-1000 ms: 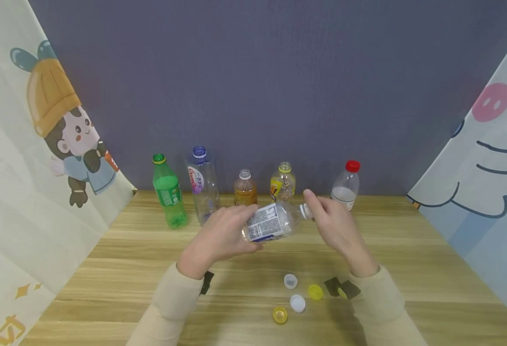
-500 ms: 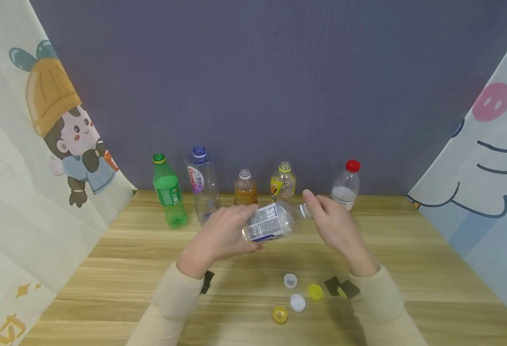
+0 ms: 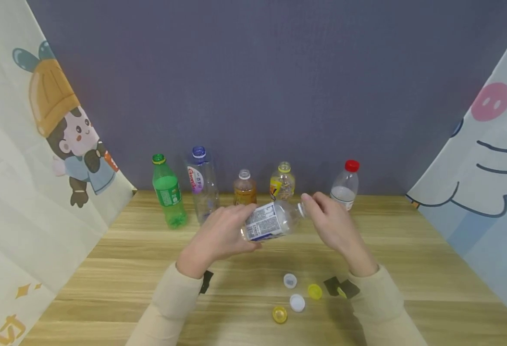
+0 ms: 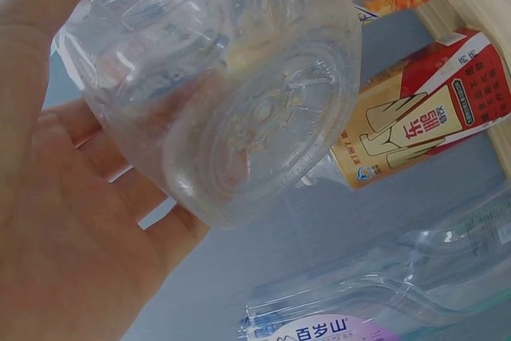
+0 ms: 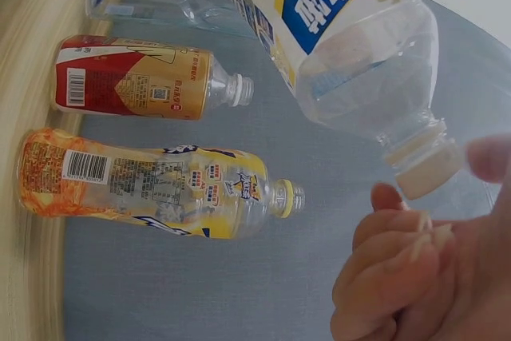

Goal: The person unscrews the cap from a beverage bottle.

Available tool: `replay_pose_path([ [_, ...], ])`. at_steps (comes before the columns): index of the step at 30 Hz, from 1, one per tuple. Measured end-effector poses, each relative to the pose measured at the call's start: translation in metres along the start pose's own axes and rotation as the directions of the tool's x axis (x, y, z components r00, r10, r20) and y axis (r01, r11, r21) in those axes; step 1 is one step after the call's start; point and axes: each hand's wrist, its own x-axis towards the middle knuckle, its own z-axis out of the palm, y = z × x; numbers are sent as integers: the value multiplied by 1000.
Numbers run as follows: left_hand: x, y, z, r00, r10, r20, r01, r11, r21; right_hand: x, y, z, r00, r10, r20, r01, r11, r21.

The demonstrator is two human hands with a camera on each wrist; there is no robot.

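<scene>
My left hand (image 3: 225,230) grips the body of a clear plastic bottle (image 3: 264,222), which lies tilted nearly level above the table with its neck to the right. The bottle's bare base (image 4: 263,109) faces the left wrist camera. A white cap (image 5: 431,169) sits on the neck. My right hand (image 3: 333,223) is at that end, with the thumb on one side of the cap and curled fingers (image 5: 391,269) on the other. In the head view the right hand hides most of the cap.
Along the back stand a green bottle (image 3: 168,194), a tall clear bottle (image 3: 203,187), an amber-looking bottle (image 3: 245,190), a yellow-labelled bottle (image 3: 282,182) and a red-capped bottle (image 3: 345,185). White caps (image 3: 297,303) and yellow caps (image 3: 279,315) lie in front, near dark patches (image 3: 333,286).
My right hand has shifted slightly left over the neck, covering more of the white cap. The left hand and the bottle stay almost still.
</scene>
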Motion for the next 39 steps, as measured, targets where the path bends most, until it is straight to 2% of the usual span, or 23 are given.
replay_pose_path([
  [7, 0, 0, 0, 1000, 15, -5, -15, 1000, 2, 0, 0, 0, 998, 65, -6, -65, 998, -18],
  [15, 0, 0, -1, 1000, 6, -1, -6, 1000, 8, 2, 1, 0, 1000, 2, 0, -2, 1000, -17],
  [28, 0, -3, -2, 1000, -12, 9, 12, 1000, 10, 1, 0, 2, 1000, -25, 0, 25, 998, 50],
  [39, 0, -3, 0, 1000, 4, -8, -4, 1000, 12, 1, -1, 5, 998, 57, -9, -57, 998, 14],
])
